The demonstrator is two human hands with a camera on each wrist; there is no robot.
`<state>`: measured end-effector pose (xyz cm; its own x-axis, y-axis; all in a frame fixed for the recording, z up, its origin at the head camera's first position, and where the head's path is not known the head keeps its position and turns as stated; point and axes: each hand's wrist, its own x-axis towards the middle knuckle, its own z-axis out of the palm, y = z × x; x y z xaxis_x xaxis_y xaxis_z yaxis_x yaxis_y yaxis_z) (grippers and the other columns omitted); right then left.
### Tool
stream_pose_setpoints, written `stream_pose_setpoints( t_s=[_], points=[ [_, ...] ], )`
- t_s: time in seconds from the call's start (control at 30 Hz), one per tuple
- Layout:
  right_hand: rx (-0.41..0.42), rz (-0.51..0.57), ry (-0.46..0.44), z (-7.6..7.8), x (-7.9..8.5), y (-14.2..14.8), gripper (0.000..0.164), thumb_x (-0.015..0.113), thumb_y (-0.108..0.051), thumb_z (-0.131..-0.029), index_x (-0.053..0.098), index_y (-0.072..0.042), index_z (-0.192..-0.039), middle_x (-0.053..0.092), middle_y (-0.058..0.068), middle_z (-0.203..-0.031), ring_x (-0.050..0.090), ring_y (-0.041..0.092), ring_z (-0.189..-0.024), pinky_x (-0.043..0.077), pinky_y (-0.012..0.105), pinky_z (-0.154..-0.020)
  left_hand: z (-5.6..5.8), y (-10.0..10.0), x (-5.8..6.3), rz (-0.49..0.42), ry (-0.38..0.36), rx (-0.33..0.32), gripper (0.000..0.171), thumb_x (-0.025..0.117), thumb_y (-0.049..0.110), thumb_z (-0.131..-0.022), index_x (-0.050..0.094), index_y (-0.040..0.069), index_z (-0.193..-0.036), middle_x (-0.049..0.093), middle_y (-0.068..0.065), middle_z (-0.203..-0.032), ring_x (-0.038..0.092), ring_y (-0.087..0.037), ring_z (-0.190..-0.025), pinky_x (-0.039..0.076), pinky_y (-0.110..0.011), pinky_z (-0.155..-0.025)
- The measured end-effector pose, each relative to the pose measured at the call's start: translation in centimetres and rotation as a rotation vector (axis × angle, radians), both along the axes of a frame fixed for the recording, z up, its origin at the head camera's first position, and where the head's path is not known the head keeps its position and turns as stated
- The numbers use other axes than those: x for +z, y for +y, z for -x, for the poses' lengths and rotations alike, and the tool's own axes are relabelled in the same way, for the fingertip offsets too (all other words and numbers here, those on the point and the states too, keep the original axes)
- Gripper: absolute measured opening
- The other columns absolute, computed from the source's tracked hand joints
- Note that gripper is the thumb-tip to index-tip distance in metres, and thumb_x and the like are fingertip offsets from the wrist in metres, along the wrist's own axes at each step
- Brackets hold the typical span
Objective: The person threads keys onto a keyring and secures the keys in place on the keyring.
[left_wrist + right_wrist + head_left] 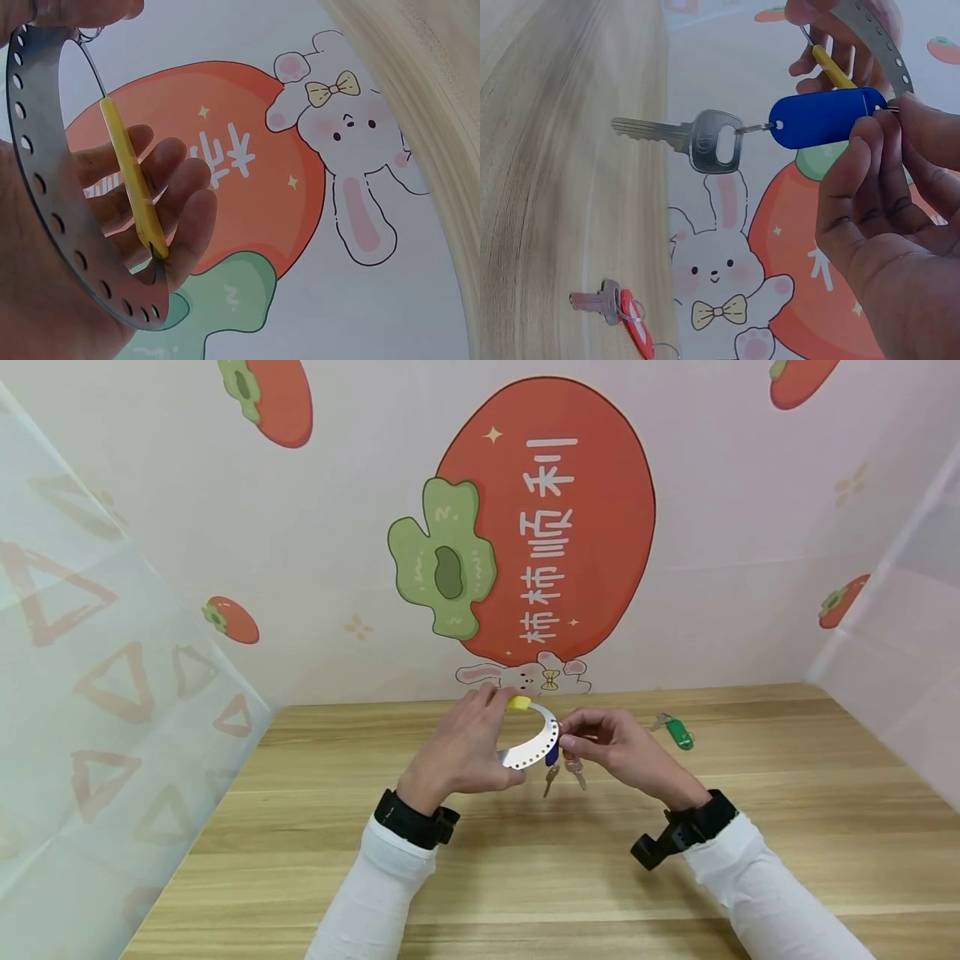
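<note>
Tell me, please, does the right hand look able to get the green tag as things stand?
Probably yes: the green tag lies on the table to the right of the right hand, with nothing seen blocking the way. But this hand holds the blue tag, so it may need to release that first.

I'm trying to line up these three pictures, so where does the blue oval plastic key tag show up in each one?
Head: the blue oval plastic key tag is slightly right of and below centre, just left of the right hand.
Left wrist: not in this picture.
Right wrist: upper half, right of centre, with a silver metal key to its left.
Shared landmark: the printed white rabbit, visible in all three.
</note>
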<state>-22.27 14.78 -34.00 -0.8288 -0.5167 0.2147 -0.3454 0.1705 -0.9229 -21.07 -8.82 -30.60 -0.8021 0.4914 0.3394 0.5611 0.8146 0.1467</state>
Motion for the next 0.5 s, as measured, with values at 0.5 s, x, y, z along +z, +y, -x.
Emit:
stream_pose_setpoints(
  t_s=[0.5],
  points=[
    [-0.272, -0.018, 0.328, -2.2, 2.2, -1.7, 0.011, 0.062, -0.012, -0.085, 0.062, -0.005, -0.093, 0.063, 0.010, -0.085, 0.061, 0.021, -0.073, 0.049, 0.033, -0.068, 0.1, 0.0, 0.0, -0.010, 0.007, 0.010, 0.087, 0.072, 0.049, -0.056, 0.042, 0.012, -0.129, 0.044, 0.001, -0.107, 0.042, -0.013, -0.090, 0.039, -0.030, -0.076]
  ],
)
